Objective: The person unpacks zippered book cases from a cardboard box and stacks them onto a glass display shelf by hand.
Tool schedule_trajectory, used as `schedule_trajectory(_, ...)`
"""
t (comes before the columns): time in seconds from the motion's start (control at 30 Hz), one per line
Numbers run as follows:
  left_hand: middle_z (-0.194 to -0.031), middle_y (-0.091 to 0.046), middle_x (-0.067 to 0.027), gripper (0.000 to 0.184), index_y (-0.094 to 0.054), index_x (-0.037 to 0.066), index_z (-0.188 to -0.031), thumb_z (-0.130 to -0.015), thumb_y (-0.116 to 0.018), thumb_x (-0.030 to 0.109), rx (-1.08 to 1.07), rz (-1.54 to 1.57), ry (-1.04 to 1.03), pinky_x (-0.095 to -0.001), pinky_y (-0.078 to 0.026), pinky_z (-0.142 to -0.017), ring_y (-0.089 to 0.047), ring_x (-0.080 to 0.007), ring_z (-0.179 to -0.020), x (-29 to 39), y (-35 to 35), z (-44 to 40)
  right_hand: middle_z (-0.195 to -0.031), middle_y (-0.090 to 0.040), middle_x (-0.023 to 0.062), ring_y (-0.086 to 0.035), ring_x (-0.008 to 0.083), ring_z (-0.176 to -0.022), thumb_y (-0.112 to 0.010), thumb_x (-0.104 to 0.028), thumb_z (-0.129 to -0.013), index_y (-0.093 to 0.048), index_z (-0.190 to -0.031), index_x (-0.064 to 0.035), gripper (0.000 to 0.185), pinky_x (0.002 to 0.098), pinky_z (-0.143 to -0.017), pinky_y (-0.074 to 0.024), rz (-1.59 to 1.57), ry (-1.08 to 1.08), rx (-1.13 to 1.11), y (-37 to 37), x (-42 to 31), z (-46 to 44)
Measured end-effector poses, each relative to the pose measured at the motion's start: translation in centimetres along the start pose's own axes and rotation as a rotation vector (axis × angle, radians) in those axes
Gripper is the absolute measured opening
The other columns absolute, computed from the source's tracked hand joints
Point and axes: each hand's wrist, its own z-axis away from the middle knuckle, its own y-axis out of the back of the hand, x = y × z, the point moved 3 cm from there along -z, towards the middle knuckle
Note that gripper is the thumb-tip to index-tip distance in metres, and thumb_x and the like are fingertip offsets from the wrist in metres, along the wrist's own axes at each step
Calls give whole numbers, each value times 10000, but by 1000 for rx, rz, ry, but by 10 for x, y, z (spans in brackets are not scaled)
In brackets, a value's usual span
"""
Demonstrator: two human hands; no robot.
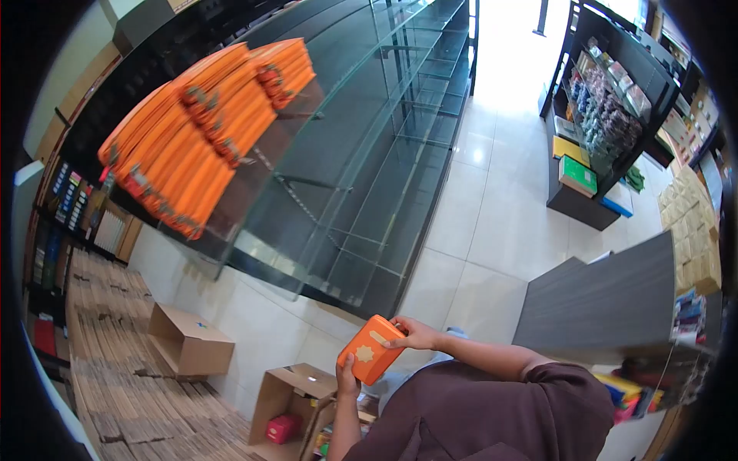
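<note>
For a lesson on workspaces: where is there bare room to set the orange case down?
For the orange case: glass shelving beside the orange stacks, and floor between that shelving and the grey counter. Crowded: the lower left of view, with stacked cardboard and open boxes.

Shop interior, glass display shelves [369, 177], stacked orange packets [173, 157], dark merchandise stand [570, 206], tiled floor [496, 192], cardboard stacks [115, 346]

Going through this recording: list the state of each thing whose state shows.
Orange book-shaped case: closed, held in both hands
Left hand: gripping the case
Right hand: gripping the case
Cardboard box: open, red item inside
Orange bundles: piled on the shelf unit
Green book: closed
</note>
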Motion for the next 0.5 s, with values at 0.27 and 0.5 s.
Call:
schedule_trajectory(0.27,-1105,-612,-82,406,-503,43,-1201,-922,-675,283,69,20,53,-323,-539,-859,-635,-173,-1000,-62,-174,9,-974,-646,83,-602,156,-897,-781,-381,-806,-517,-1231,-40,605,311,-809,-479,125,-176,-67,160,-5,56)
schedule_trajectory(0.5,-1089,-618,-83,362,-513,45,-1168,-915,-682,243,159,49,76,-315,-540,-836,-634,-169,-998,-95,-184,20,-1042,-637,88,-603,160,-964,-767,-372,-820,-504,-1266,-24,624,301,-798,-494,96,-187,-86,173,3,70)
